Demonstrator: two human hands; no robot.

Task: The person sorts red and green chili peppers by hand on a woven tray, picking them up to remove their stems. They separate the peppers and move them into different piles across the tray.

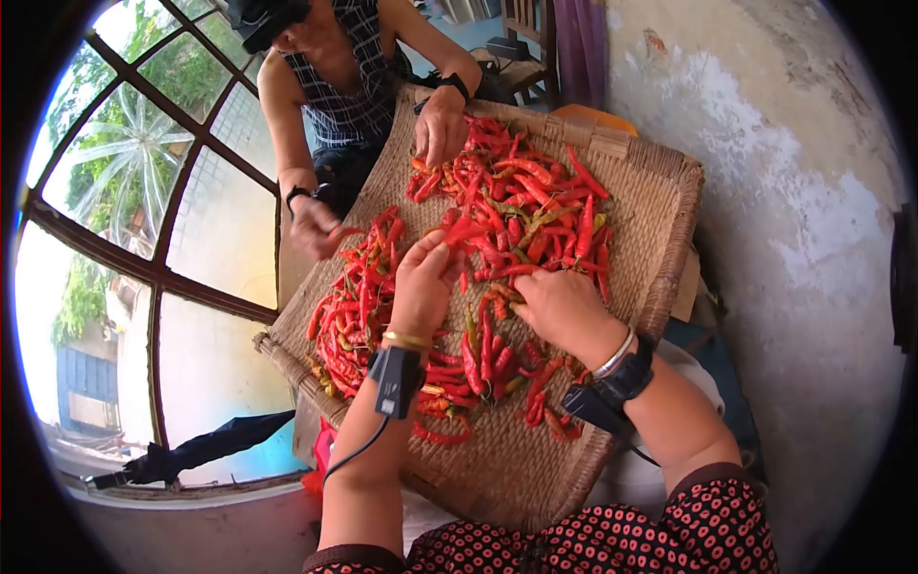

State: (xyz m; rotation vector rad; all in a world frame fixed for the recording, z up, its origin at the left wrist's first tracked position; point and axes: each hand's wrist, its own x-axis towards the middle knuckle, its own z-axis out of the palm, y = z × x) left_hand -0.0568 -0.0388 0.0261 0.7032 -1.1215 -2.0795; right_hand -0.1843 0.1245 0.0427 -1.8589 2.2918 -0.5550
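Observation:
Many red chili peppers lie in loose heaps on a woven tray (507, 478). My left hand (426, 273) is over the middle of the tray, thumb and fingers pinching a red chili pepper (464, 231). To its right, my right hand (566, 311) reaches down at the edge of the big upper heap (535, 206). Its fingers are curled in against a wrinkled orange-red chili pepper (501, 293), fingertips partly hidden. Another heap (354, 316) spreads along the tray's left side, and some peppers (488, 359) lie between my forearms.
Across the tray a person (349, 81) in a checked top handles peppers with both hands. A barred window (153, 191) fills the left, with a dark folded umbrella (210, 447) below it. A worn wall (784, 239) stands right, a wooden chair (531, 48) behind.

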